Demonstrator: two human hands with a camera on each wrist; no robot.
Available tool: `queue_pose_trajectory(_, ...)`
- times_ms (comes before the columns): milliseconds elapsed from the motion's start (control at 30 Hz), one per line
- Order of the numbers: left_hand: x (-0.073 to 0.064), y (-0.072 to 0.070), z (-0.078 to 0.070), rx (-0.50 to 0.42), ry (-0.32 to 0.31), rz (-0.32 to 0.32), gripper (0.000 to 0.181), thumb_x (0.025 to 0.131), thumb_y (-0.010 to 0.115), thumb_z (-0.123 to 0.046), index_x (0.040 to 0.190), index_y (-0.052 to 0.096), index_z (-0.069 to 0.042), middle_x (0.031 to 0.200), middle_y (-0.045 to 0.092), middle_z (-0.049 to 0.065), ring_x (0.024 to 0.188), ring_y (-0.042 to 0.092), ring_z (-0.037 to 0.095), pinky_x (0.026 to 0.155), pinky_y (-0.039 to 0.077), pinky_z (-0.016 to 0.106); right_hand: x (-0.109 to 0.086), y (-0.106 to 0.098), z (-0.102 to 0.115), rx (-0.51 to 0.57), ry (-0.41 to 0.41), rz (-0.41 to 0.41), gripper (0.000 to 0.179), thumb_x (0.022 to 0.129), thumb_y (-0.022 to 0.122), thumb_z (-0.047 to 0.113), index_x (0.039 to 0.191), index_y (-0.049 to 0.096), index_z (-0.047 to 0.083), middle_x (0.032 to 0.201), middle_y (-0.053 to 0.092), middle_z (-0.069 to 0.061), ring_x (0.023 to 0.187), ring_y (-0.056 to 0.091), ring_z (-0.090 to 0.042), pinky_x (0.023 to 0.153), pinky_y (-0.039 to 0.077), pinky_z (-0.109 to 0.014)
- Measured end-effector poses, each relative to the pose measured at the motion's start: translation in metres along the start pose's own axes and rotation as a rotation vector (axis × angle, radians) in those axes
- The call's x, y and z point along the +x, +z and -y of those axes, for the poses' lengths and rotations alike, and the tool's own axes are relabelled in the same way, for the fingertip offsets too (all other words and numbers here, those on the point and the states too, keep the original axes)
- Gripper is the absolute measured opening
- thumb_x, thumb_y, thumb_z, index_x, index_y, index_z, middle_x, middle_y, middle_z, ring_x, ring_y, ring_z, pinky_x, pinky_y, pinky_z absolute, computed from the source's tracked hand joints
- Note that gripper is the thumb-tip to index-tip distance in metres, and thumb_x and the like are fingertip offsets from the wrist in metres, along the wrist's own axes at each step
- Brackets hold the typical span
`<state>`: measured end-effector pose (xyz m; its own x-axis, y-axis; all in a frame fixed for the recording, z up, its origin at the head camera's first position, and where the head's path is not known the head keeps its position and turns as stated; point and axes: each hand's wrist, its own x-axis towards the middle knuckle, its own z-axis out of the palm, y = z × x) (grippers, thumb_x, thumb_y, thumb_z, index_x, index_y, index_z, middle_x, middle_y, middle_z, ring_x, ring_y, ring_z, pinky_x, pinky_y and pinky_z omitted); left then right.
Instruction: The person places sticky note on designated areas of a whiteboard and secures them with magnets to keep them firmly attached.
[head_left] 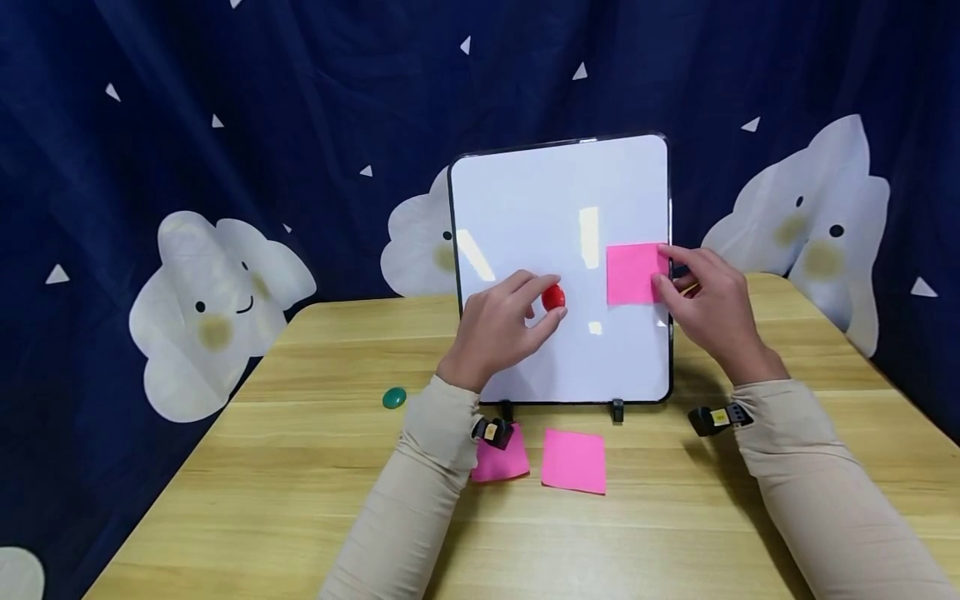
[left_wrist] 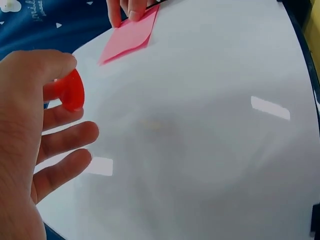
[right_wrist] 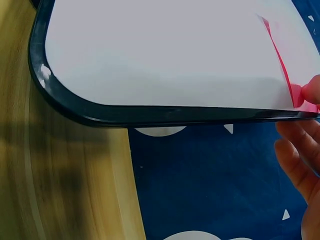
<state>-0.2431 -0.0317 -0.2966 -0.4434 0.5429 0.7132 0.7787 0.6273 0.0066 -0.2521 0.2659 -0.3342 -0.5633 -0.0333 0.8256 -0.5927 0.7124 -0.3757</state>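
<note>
A white whiteboard (head_left: 525,217) with a dark frame stands upright on the table. My left hand (head_left: 501,321) pinches a red round magnet (head_left: 553,297) between thumb and index finger, in front of the board's middle; its other fingers are spread in the left wrist view. At the board's right side, my right hand (head_left: 712,300) holds a pink sticky note (head_left: 632,275) by its right edge against the white surface. In the right wrist view the thumb (right_wrist: 312,91) presses on the note, while other fingers (right_wrist: 295,160) lie beyond the frame's edge.
Two more pink sheets lie on the table before the board: one sticky note (head_left: 573,461) in full view, another (head_left: 502,457) partly behind the left wrist. A green round magnet (head_left: 394,397) lies to the left. Small black feet (head_left: 617,411) support the board. A blue curtain (head_left: 337,100) hangs behind.
</note>
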Motion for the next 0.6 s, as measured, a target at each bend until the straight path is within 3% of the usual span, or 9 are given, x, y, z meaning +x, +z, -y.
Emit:
queue_pose_trajectory(300,0.005,0.007,-0.003,0.007,-0.042,-0.016,0.04,0.092,0.071,-0.032,0.125,0.07,-0.009,0.11,0.07,0.0,0.071,0.06,0.005,0.062,0.049,0.018,0.0,0.001,0.003,0.01,0.014,0.01,0.045,0.086,0.075,0.001,0.129,0.065,0.002,0.1,0.066,-0.017,0.07,0.062,-0.024,0.064,0.041,-0.007)
queue_pose_trajectory(600,0.015,0.014,-0.013,-0.044,-0.025,-0.01,0.037,0.092,0.073,-0.026,0.126,0.07,-0.013,0.118,0.067,0.0,0.108,0.062,0.013,0.081,0.053,0.021,0.001,0.0,0.004,0.004,0.011,0.01,0.044,0.086,0.074,0.002,0.128,0.065,0.0,0.102,0.066,-0.018,0.069,0.059,-0.019,0.062,0.042,-0.01)
